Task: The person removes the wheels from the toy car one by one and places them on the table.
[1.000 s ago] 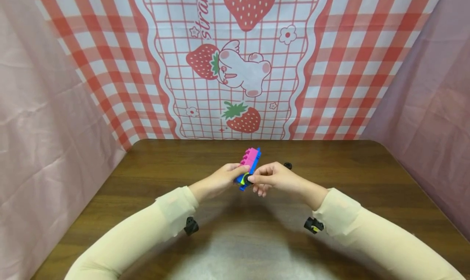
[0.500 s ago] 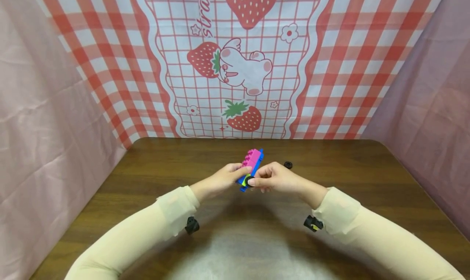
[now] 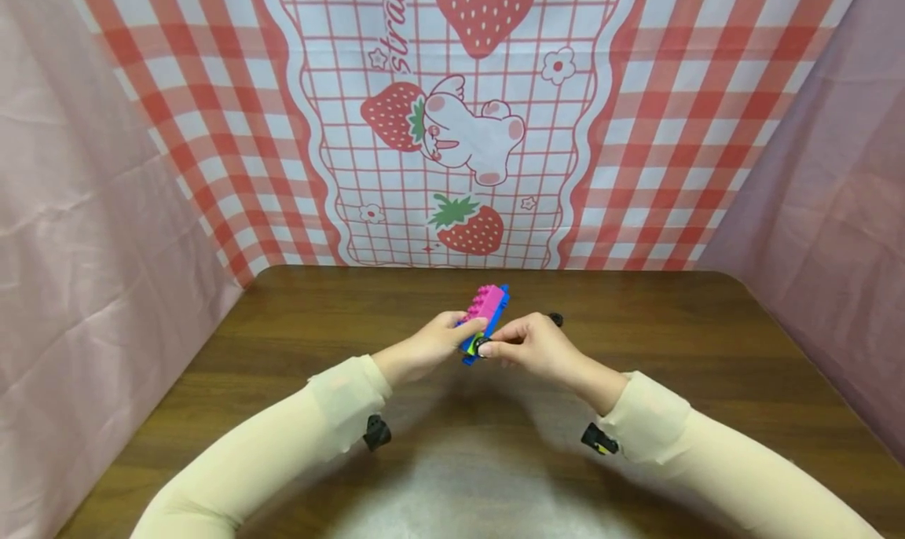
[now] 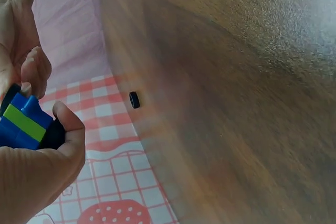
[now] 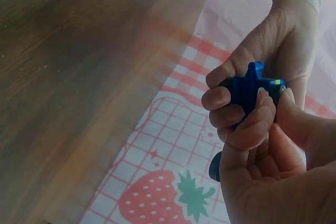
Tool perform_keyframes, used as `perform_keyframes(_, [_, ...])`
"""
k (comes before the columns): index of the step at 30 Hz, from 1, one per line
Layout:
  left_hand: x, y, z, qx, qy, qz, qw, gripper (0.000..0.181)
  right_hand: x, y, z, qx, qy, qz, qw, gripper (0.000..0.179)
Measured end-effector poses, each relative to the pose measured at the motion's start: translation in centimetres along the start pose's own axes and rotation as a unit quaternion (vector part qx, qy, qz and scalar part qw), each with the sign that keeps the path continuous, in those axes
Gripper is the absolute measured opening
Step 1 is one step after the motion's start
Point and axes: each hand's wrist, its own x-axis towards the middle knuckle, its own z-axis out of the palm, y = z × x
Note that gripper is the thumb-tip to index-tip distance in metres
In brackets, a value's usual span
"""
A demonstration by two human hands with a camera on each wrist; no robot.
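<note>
The left hand grips a pink, blue and lime-green plastic brick toy, the right hand pinches a round black wheel at its near end, and another black wheel rests on the wooden table beyond the right hand.

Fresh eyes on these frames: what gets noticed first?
Probably the checked cloth with big strawberries, behind the table. Then the pink-and-blue toy mid-table: the left hand grips it, the right hand pinches a black wheel at its near end. A loose wheel lies beyond the right hand.
</note>
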Motion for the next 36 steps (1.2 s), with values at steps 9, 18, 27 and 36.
perform_keyframes(9, [0.2,0.7,0.9,-0.010,0.010,-0.006,0.9999,0.035,-0.5,0.2,-0.2,0.015,0.024,0.015,0.9995,0.024])
perform_keyframes(18, [0.0,0.9,1.2,-0.001,0.015,-0.015,0.9998,0.036,-0.8,0.3,-0.1,0.012,0.038,0.013,0.9991,0.023])
perform_keyframes(27, [0.3,0.6,1.4,0.028,0.043,-0.022,0.9984,0.032,-0.9,0.0,-0.2,-0.014,0.036,0.027,0.9989,0.023])
perform_keyframes(36, [0.4,0.1,0.7,0.008,0.022,-0.017,0.9996,0.034,-0.5,-0.8,-0.5,0.020,-0.012,0.011,0.9997,0.026])
